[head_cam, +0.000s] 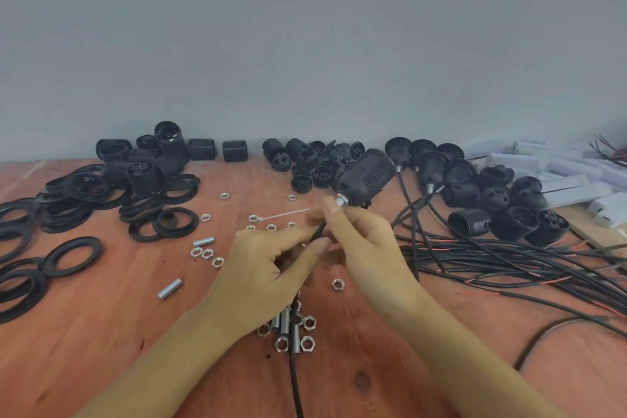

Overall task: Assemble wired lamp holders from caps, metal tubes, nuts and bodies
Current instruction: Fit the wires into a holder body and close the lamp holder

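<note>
A black ribbed lamp holder (pixel 368 176) hangs above the table's middle, its silver threaded tube and nut (pixel 341 202) pointing down toward me. My right hand (pixel 363 244) pinches that metal end with thumb and forefinger. My left hand (pixel 271 265) grips the black wire (pixel 319 231) that comes out of the tube and runs down toward me. A thin white cable tie (pixel 285 214) sticks out to the left from between my fingers.
Black rings (pixel 73 254) and holder bodies (pixel 146 159) lie at the left. Caps (pixel 312 163) sit at the back, wired holders (pixel 492 193) and a tangle of wires (pixel 509 258) at the right. Loose nuts (pixel 307 343) and metal tubes (pixel 169 288) are scattered on the wooden table (pixel 101 332).
</note>
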